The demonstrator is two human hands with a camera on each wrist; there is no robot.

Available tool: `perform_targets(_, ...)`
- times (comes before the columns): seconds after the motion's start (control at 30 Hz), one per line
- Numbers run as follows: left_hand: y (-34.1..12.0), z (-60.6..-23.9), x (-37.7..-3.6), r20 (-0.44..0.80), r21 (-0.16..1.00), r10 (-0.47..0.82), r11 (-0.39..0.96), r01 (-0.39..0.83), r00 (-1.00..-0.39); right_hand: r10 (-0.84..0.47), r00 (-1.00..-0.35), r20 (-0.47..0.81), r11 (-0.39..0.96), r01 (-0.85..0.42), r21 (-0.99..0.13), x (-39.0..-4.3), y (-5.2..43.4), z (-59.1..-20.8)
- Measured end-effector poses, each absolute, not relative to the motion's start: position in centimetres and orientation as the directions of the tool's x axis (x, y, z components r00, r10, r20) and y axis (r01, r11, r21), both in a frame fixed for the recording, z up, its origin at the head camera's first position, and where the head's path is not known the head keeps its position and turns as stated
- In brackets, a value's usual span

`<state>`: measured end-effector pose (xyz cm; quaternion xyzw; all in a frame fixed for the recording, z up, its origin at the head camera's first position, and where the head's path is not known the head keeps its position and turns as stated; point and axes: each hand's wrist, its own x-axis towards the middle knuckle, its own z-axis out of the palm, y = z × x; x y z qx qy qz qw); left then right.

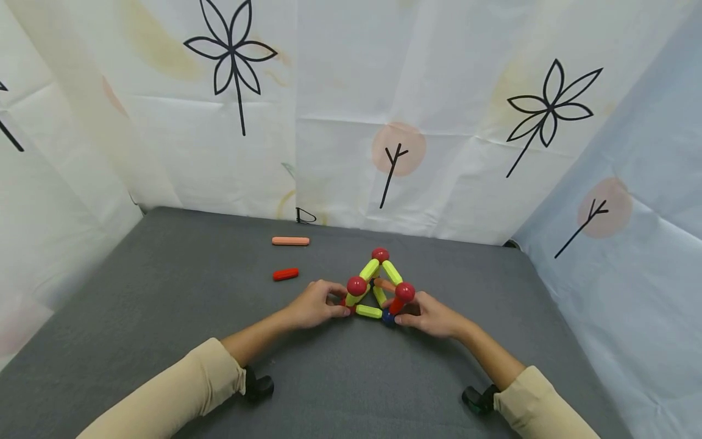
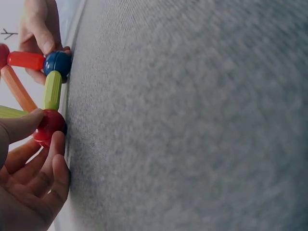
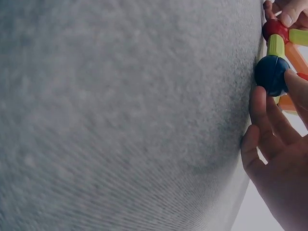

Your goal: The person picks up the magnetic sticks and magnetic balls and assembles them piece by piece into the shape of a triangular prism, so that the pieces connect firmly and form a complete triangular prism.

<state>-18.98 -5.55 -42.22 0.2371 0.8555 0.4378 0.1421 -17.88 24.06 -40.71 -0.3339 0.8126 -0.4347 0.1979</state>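
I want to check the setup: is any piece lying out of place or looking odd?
Two rods lie loose on the grey table, apart from the rod-and-ball structure: a peach rod and a short red rod. Both hands grip its bottom corners, and nothing looks broken.

This looks like a makeshift recording booth rather than a lived-in room. White cloth sheets (image 1: 351,110) printed with black flowers and twigs hang creased across the top and both sides of the frame, enclosing a grey felt-covered table (image 1: 164,317).
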Motion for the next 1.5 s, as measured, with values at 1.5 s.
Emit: perform_targets(1.5,-14.8,-42.7,-28.8,0.082,0.726,0.078,0.678,0.114,-0.994,-0.73,-0.683,0.004,0.35,-0.379,-0.856,-18.3,24.2,-41.5)
